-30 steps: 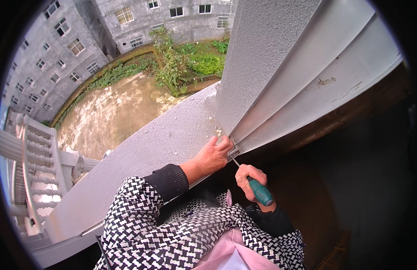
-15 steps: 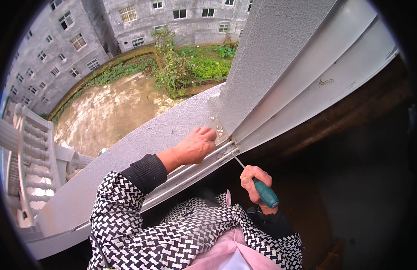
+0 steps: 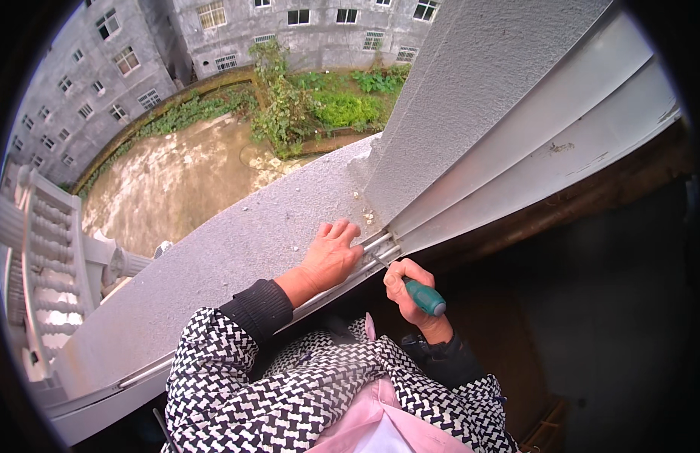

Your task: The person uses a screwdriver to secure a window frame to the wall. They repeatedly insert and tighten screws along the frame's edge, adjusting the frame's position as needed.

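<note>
My left hand [image 3: 327, 257] rests on the rough white sill [image 3: 259, 219] beside a window track [image 3: 376, 243], fingers apart and slightly bent, holding nothing that I can see. My right hand [image 3: 406, 298] is wrapped round a screwdriver [image 3: 424, 297] with a teal handle, its shaft pointing up-left into the track, close to my left fingertips. The track runs along the inner edge of the sill to the foot of a grey rendered column [image 3: 474, 90] and white vertical frame strips [image 3: 546, 136]. Small white crumbs lie on the sill near the column's foot.
A white balustrade [image 3: 55, 264] stands at the left. Beyond the sill, far below, lie a concrete yard [image 3: 183, 174] and plants [image 3: 327, 109], with grey buildings [image 3: 304, 34] behind. Below the track on the right is a dark interior.
My left hand has moved back from the track's end, baring the rails, and its fingers now spread on the sill. The screwdriver has shifted left and lower along the track.
</note>
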The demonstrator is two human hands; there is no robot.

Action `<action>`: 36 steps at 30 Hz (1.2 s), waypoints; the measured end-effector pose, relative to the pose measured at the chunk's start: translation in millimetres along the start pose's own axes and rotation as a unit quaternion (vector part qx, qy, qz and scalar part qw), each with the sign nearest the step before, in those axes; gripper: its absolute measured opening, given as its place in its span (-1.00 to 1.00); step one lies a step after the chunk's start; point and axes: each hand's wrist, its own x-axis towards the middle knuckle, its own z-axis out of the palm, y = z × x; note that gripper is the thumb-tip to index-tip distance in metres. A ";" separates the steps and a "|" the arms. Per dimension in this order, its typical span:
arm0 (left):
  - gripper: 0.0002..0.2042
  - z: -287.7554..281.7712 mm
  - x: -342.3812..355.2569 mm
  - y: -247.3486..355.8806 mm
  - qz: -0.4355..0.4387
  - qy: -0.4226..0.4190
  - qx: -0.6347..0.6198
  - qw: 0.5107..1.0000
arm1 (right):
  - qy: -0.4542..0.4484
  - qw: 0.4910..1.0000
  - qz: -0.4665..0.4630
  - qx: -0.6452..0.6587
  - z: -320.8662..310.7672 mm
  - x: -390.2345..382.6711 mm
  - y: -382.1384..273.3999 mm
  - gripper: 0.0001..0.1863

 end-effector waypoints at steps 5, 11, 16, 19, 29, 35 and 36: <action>-0.93 2.3 -3.0 -4.4 -0.014 -0.003 -0.035 0.999 | 0.008 1.000 0.018 0.006 1.5 3.9 -3.8 -0.79; -0.81 -0.4 -5.9 -10.2 -0.041 -0.030 -0.069 0.996 | -0.083 0.995 -0.053 -0.003 0.4 3.3 -3.9 -0.81; -0.77 -0.3 -6.9 -12.3 -0.034 -0.046 -0.064 0.996 | -0.130 0.989 -0.069 -0.017 -2.1 7.3 -10.1 -0.79; -0.76 1.1 -5.9 -11.4 -0.021 -0.042 -0.034 0.998 | -0.156 0.986 -0.063 -0.015 -1.2 12.3 -14.7 -0.79; -0.82 18.5 19.6 -5.3 0.046 -0.072 -0.006 0.996 | -0.084 0.991 -0.096 -0.032 -15.0 -3.9 -19.1 -0.79; -0.90 37.0 28.8 -6.5 0.027 -0.068 -0.052 0.996 | -0.027 0.997 -0.072 -0.023 -18.3 -19.4 -10.3 -0.79; -0.90 40.1 29.1 -6.3 0.021 -0.062 -0.074 0.995 | -0.022 0.998 -0.062 -0.026 -18.4 -21.1 -9.5 -0.79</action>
